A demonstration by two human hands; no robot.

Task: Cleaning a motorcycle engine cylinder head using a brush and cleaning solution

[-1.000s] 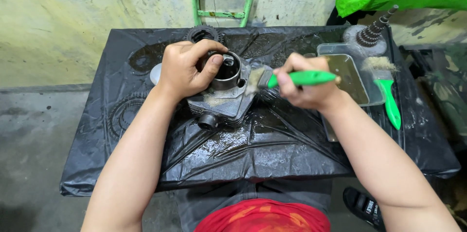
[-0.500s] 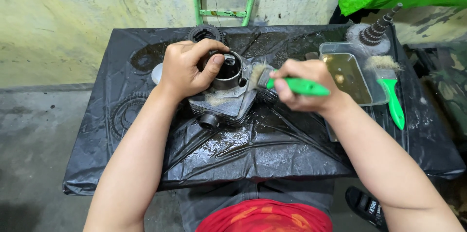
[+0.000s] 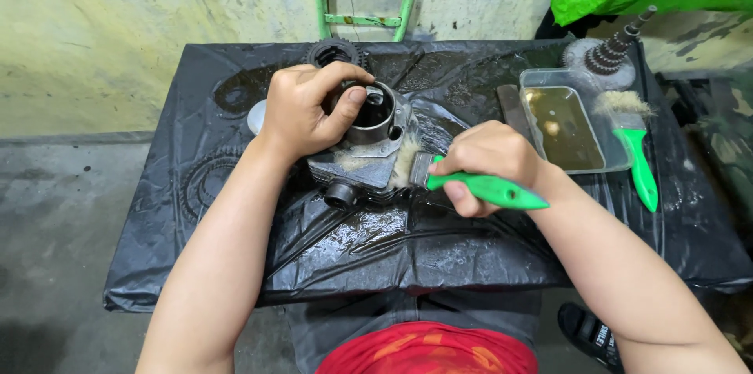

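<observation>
Two hands busy: your left hand (image 3: 307,111) grips the metal cylinder part (image 3: 369,142) from above. Right hand (image 3: 490,164) holds the green-handled brush (image 3: 471,183), handle lying L-R, bristles touching the part's right side.

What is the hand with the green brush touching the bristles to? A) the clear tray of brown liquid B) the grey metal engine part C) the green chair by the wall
B: the right hand holds the green-handled brush with its bristles against the side of the grey metal engine part, which the left hand steadies from above.
</observation>
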